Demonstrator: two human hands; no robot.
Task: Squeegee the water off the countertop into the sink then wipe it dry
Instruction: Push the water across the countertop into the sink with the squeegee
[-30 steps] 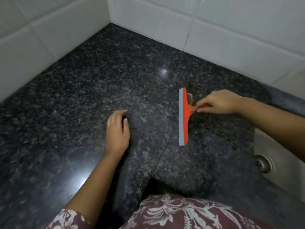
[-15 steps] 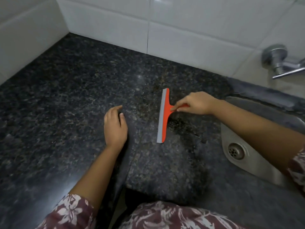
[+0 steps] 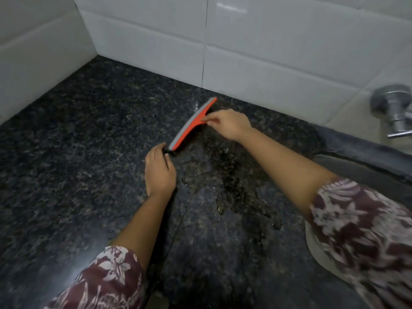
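Note:
An orange squeegee (image 3: pixel 192 123) with a grey rubber blade lies slanted on the dark speckled granite countertop (image 3: pixel 89 152), its far tip near the back wall. My right hand (image 3: pixel 229 126) grips its short handle. My left hand (image 3: pixel 159 172) rests flat on the counter, fingertips right at the blade's near end. A puddle of water (image 3: pixel 223 186) spreads on the stone to the right of the blade, below my right forearm. The steel sink (image 3: pixel 356 172) shows at the right, mostly hidden by my right arm and sleeve.
White tiled walls (image 3: pixel 267 52) close the counter at the back and left, meeting in a corner at upper left. A chrome tap (image 3: pixel 394 114) juts from the wall above the sink. My floral sleeves fill the bottom of the view.
The squeegee has swung from standing straight to slanting, its far end now toward the back wall. My left hand has come up to the blade's near end. The view has shifted, showing more puddle.

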